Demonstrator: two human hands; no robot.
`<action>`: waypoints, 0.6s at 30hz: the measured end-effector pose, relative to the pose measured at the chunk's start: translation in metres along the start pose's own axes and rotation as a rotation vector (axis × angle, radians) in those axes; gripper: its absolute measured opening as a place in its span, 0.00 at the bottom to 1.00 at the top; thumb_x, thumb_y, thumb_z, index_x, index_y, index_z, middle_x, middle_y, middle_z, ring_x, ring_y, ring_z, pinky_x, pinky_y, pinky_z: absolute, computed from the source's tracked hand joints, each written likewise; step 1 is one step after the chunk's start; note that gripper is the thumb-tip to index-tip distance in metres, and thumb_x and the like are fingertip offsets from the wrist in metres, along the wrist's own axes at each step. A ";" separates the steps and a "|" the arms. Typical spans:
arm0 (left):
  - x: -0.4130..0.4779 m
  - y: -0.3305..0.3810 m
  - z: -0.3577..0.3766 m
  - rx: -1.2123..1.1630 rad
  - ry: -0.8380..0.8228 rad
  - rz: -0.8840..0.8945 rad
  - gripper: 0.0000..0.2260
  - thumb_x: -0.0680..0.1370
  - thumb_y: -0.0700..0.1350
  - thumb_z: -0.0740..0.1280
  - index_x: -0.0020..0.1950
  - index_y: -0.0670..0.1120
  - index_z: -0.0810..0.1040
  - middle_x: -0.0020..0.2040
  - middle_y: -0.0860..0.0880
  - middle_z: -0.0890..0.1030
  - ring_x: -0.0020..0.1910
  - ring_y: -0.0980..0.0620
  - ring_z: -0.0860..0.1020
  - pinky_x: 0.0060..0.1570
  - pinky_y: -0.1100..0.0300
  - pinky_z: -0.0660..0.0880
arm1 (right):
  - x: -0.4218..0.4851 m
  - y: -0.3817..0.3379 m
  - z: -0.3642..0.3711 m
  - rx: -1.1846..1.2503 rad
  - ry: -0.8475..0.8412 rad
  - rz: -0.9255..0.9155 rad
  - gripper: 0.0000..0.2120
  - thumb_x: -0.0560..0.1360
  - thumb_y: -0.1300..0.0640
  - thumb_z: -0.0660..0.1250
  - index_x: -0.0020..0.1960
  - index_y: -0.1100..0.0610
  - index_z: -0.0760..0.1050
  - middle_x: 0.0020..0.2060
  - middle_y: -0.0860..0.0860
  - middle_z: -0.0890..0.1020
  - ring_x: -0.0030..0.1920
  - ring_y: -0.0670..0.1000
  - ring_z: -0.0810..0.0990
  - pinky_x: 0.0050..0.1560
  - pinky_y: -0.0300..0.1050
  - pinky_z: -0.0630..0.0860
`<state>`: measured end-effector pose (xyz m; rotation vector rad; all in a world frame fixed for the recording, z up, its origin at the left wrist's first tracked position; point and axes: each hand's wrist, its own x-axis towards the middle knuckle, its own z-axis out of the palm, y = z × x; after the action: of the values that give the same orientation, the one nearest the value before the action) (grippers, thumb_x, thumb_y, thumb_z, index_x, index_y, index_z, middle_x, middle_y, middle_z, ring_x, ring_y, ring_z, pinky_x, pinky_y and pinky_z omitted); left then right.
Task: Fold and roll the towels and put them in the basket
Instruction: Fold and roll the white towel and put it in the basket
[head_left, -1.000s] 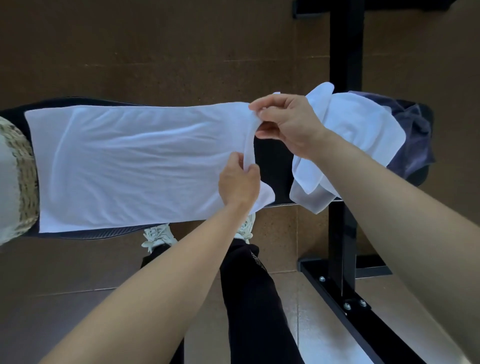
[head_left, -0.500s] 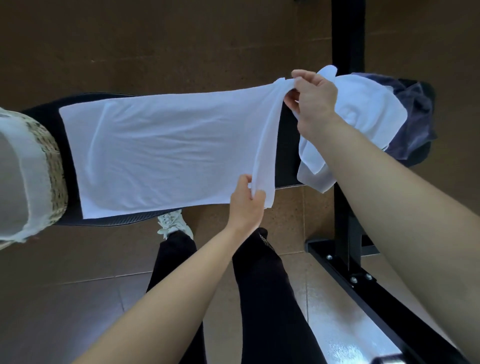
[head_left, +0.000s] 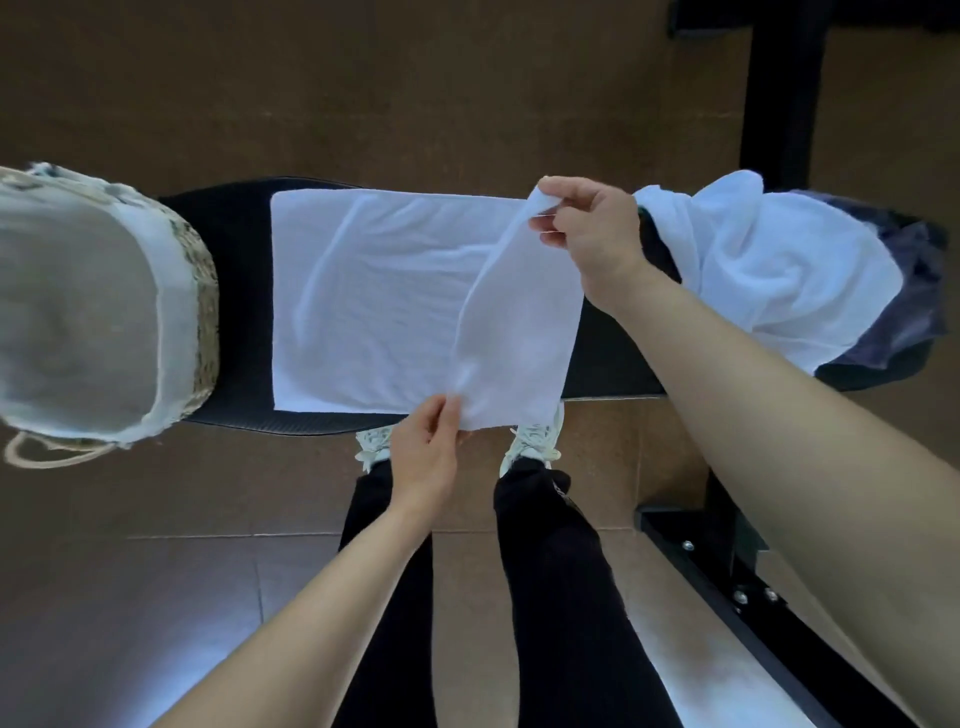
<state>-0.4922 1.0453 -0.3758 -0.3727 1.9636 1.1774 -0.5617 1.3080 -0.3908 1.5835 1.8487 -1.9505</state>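
Where two black trouser legs end in two pale shoes (head_left: 535, 441) by the near edge of the worktop (head_left: 241, 312), the left hand (head_left: 426, 447) pinches the near corner of the one white towel (head_left: 374, 301) between thumb and fingers (head_left: 423, 415). That corner hangs just past the edge. The towel lies flat along the middle of the worktop, its right end lifted as a flap and turned leftward over itself. At the far edge, the right hand (head_left: 592, 239) pinches the flap's far corner, fingers (head_left: 553, 223) curled. A bare black strip separates the towel's left edge from the one woven basket (head_left: 205, 322) on the left end. Another bare strip lies right of the flap, before a heap of two cloths, a crumpled white towel (head_left: 779, 270) on a dark towel (head_left: 919, 291). Beyond is brown floor (head_left: 415, 93) and one black post (head_left: 779, 88).
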 end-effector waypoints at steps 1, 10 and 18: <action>0.003 -0.003 -0.014 -0.020 0.063 -0.017 0.12 0.84 0.48 0.67 0.45 0.43 0.82 0.36 0.51 0.80 0.38 0.53 0.80 0.49 0.50 0.80 | -0.001 -0.002 0.015 -0.037 -0.018 -0.026 0.15 0.80 0.70 0.62 0.58 0.57 0.83 0.53 0.54 0.85 0.47 0.49 0.87 0.47 0.39 0.83; 0.024 -0.035 -0.105 -0.046 0.286 -0.055 0.04 0.81 0.48 0.71 0.47 0.55 0.84 0.39 0.55 0.86 0.40 0.50 0.85 0.53 0.45 0.82 | -0.013 -0.027 0.138 -0.153 -0.110 -0.178 0.05 0.78 0.65 0.69 0.50 0.59 0.84 0.40 0.54 0.87 0.40 0.50 0.88 0.42 0.43 0.84; 0.055 -0.049 -0.153 0.043 0.484 -0.046 0.05 0.81 0.50 0.70 0.50 0.52 0.84 0.42 0.56 0.85 0.45 0.53 0.83 0.55 0.47 0.80 | -0.003 -0.033 0.236 -0.337 -0.018 -0.289 0.05 0.71 0.59 0.71 0.39 0.51 0.83 0.32 0.46 0.85 0.35 0.49 0.85 0.41 0.52 0.85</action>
<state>-0.5714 0.8990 -0.4092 -0.7302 2.3711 1.0826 -0.7272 1.1388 -0.4159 1.2556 2.3552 -1.6122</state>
